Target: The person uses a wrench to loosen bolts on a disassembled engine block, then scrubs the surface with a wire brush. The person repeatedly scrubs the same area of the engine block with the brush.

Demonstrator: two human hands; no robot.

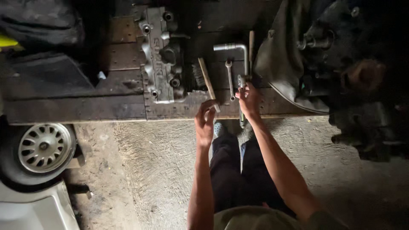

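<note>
Wire brush (207, 79), pale wooden handle, pinched in left hand (205, 123); right hand (249, 101) closed on ratchet (241, 83).

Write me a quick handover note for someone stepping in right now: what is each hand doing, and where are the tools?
Left hand: fingers on the end of the wire brush's wooden handle at the bench edge; a full grip is not clear.
Right hand: on a metal tool beside the bent socket wrench.
A combination spanner lies between the hands; the grey engine cover sits left of the brush.
Done: tools laid out on the bench.
Left: both tools still on the bench, not lifted.
</note>
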